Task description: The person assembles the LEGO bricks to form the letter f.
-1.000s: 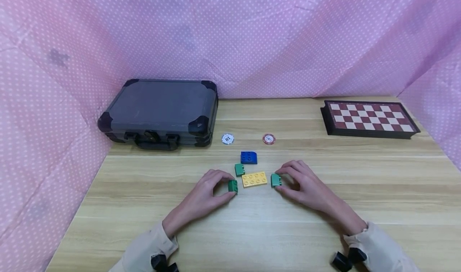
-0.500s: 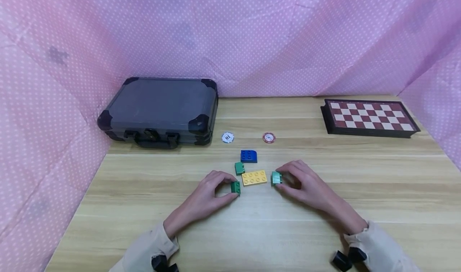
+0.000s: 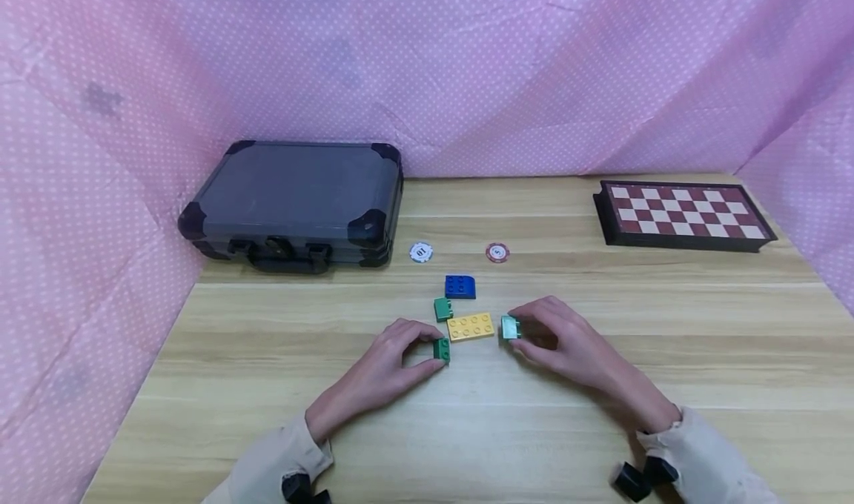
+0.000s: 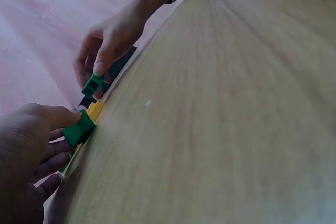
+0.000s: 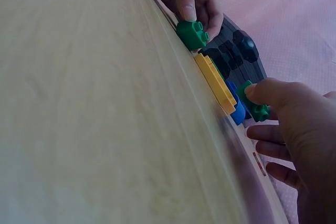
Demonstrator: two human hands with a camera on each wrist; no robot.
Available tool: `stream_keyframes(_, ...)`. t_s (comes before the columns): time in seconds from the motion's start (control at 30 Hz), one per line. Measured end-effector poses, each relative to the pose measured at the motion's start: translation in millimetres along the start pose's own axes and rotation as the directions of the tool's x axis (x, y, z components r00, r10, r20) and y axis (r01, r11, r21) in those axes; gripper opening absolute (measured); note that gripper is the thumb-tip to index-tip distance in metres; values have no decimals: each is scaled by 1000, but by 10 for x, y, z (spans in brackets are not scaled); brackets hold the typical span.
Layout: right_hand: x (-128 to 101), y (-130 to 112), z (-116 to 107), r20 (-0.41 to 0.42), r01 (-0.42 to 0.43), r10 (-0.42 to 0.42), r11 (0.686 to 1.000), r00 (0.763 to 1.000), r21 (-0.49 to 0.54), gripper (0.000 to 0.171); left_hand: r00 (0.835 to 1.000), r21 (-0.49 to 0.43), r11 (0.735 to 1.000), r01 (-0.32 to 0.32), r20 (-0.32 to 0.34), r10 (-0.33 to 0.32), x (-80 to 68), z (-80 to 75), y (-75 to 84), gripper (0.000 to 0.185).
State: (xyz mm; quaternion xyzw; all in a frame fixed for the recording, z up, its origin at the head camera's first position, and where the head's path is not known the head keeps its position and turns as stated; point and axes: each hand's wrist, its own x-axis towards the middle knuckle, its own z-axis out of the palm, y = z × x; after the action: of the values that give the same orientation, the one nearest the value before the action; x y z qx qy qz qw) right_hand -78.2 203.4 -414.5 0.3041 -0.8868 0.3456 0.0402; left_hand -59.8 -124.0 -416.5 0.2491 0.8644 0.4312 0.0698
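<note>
Between thumb and fingertips my left hand (image 3: 392,359) pinches a small green toy brick (image 3: 442,350), its studs facing up and right in the head view. My right hand (image 3: 565,339) pinches another green brick (image 3: 510,327), studs toward the palm; in the right wrist view this brick (image 5: 252,100) is raised off the table. A yellow eight-stud brick (image 3: 470,327) lies flat between the two hands. Touching or close to its far left corner is a third green brick (image 3: 443,309), on its side. Behind that lies a blue brick (image 3: 460,287) with one rounded corner.
Beyond the bricks lie a white poker chip (image 3: 421,252) and a red one (image 3: 497,253). A grey case (image 3: 300,193) with black corners stands at the back left. The folded chessboard (image 3: 687,211) is at the back right. Pink dotted cloth (image 3: 467,74) hangs behind the table.
My left hand has carried its green brick a little right and toward me, nearer the yellow brick's front left. The right hand's brick has tilted and risen slightly; the resting bricks keep their places.
</note>
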Motion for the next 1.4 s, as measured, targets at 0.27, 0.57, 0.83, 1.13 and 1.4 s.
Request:
stream_keyframes(0.27, 21, -33, 8, 2, 35, -35, 999, 999, 25, 44, 1000, 14, 1000, -16, -4, 16, 4, -6, -11, 30)
stream_keyframes(0.57, 55, -79, 27, 3, 76, -76, 996, 997, 54, 45, 1000, 34, 999, 14, -2, -14, 6, -29, -21, 31)
stream_keyframes(0.83, 78, -102, 48, 8, 88, -89, 993, 996, 78, 45, 1000, 41, 999, -18, -15, 19, 3, -31, -43, 31)
stream_keyframes(1.13, 120, -167, 59, 28, 75, -78, 993, 997, 93, 44, 999, 38, 999, -27, -16, 28, 2, -35, -53, 31)
stream_keyframes(1.4, 181, -236, 93, 57, 80, -88, 990, 994, 119, 43, 1000, 21, 1000, 2, 5, -2, 14, -46, -59, 33)
